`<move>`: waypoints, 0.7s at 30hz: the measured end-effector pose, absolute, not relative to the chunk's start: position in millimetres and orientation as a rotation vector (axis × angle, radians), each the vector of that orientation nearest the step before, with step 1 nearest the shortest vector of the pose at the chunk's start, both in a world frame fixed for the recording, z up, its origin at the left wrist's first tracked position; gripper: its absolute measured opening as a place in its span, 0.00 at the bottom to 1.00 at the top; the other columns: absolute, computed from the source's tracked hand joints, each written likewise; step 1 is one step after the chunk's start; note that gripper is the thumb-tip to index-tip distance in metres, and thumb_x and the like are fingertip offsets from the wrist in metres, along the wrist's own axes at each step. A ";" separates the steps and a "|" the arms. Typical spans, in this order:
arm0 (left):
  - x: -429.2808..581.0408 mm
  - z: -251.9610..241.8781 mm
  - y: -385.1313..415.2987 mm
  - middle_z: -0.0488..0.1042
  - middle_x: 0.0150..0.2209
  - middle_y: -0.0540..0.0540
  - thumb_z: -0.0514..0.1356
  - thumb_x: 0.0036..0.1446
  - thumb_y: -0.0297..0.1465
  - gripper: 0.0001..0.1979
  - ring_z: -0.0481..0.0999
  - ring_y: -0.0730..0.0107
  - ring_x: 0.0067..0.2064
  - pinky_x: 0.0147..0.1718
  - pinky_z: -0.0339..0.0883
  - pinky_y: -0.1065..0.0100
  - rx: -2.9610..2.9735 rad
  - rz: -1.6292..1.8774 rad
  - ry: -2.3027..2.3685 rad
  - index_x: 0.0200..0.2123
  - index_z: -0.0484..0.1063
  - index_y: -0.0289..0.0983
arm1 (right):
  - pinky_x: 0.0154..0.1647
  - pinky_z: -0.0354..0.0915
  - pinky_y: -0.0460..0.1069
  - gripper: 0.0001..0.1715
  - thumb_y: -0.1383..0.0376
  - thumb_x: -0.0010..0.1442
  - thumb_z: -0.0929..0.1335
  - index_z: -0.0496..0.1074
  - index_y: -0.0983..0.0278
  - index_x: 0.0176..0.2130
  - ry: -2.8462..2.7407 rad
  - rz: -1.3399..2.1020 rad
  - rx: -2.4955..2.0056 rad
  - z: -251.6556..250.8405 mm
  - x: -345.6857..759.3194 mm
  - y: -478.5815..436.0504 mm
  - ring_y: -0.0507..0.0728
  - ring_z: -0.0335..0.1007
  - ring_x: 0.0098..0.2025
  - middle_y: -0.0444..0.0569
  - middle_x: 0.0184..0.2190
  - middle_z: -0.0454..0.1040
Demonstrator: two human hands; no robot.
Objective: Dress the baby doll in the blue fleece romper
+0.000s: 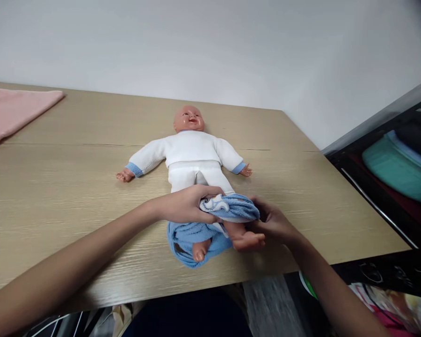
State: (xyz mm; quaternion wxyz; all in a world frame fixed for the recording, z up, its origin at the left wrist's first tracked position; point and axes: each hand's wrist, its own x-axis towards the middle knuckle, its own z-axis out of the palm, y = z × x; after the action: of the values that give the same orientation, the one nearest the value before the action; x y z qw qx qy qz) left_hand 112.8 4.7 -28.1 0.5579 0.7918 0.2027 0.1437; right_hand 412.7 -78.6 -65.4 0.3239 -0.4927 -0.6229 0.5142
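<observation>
A baby doll (192, 147) in a white top with blue cuffs and white leggings lies on its back, head away from me. Blue terry trousers (240, 208) are bunched around its lower legs, and both bare feet stick out. My left hand (187, 203) grips the bunched cloth at the leg on the right, thumb below and fingers above. On the other side of that same leg, my right hand (273, 222) is closed on the trousers' edge, its fingertips partly hidden. The other trouser leg (187, 234) rests on the table around the second foot.
The wooden table (91, 201) meets a white wall behind. A pink cloth (17, 110) lies at the far left. To the right stands a dark shelf holding a teal basin (398, 168). Below the table's front edge at right is a colourful bag (393, 304).
</observation>
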 end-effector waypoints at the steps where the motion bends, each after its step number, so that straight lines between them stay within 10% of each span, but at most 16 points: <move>1: 112.4 -27.6 6.0 0.79 0.45 0.46 0.71 0.65 0.38 0.14 0.77 0.58 0.46 0.44 0.70 0.64 1.856 0.330 0.469 0.48 0.76 0.38 | 0.57 0.78 0.59 0.22 0.53 0.64 0.81 0.82 0.58 0.54 -1.684 1.403 -1.276 -63.6 416.4 -71.0 0.66 0.84 0.53 0.50 0.50 0.86; 12: 113.0 -23.6 7.6 0.75 0.42 0.48 0.72 0.67 0.48 0.21 0.75 0.59 0.45 0.44 0.68 0.63 1.807 0.255 0.535 0.48 0.76 0.38 | 0.44 0.81 0.52 0.34 0.60 0.43 0.88 0.84 0.61 0.49 -1.845 1.845 -1.011 -61.1 423.3 2.4 0.60 0.85 0.44 0.45 0.42 0.86; 21: 93.7 -0.7 -21.7 0.78 0.55 0.44 0.73 0.68 0.48 0.28 0.78 0.55 0.53 0.51 0.71 0.60 1.755 0.363 0.806 0.62 0.70 0.43 | 0.60 0.74 0.58 0.29 0.38 0.61 0.80 0.85 0.51 0.53 -1.476 1.726 -1.080 -74.7 431.3 -30.3 0.65 0.81 0.55 0.48 0.52 0.84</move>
State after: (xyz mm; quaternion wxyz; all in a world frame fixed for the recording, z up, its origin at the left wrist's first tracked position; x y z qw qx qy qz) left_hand 93.7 -21.7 -0.7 0.5549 0.7431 0.3411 0.1537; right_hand 431.3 -30.3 -74.7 0.3083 -0.4086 -0.5582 0.6530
